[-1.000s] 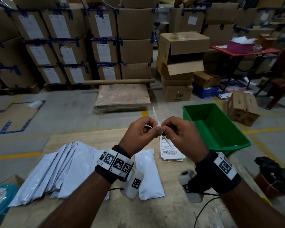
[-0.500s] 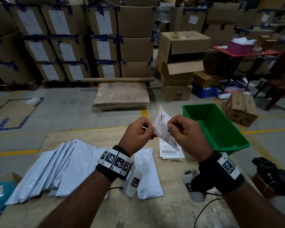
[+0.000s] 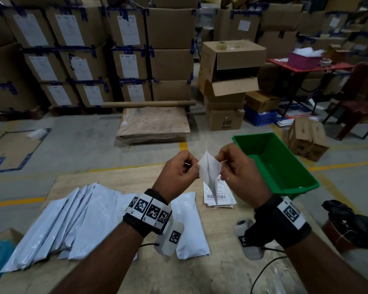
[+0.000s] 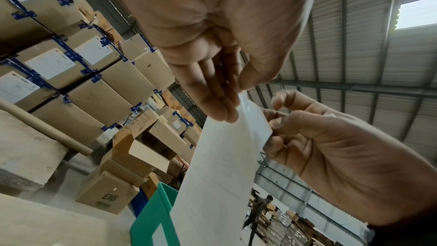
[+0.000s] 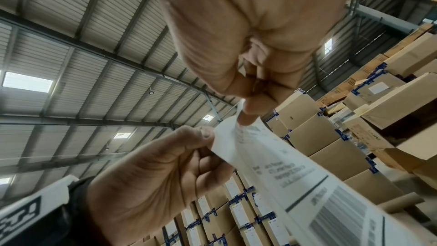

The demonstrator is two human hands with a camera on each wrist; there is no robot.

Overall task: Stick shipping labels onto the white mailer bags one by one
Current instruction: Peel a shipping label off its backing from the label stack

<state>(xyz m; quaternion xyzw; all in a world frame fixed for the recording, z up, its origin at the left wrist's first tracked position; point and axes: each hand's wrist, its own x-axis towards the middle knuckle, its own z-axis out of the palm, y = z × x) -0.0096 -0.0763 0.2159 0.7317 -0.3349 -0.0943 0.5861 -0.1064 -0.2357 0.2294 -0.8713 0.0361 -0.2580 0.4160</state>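
- Left hand (image 3: 176,170): thumb and fingers pinch the backing (image 4: 227,166) at its top corner, held up in the air over the counter's far edge.
- Right hand (image 3: 240,172): pinches the label (image 5: 295,171) at the same top corner, printed side toward the right wrist camera. Looks like peeling: the two sheets split at the top and are joined lower down.
- Label hangs from the pinch, long axis roughly vertical, free end pointing at 6 o'clock toward the counter (image 3: 119,179).
- Key relation: single bag (image 3: 189,225) lies flat at 6 o'clock from the hands, directly below and nearer the body, long axis running 12 to 6. The left wrist is right over it, so the left hand is nearer; the right hand carries the sticky sheet.
- Judgement: the label's long axis already roughly lines up with the bag's once it is laid down.
- Label stack (image 3: 219,194) at 5 o'clock from the hands, just right of the bag.
- Fanned bag pile (image 3: 68,219) at 8 o'clock, unlabelled on the sides that show.
- Green bin (image 3: 293,181) at 3 o'clock, past the counter's edge.
- Risk: the freed adhesive could curl onto itself.
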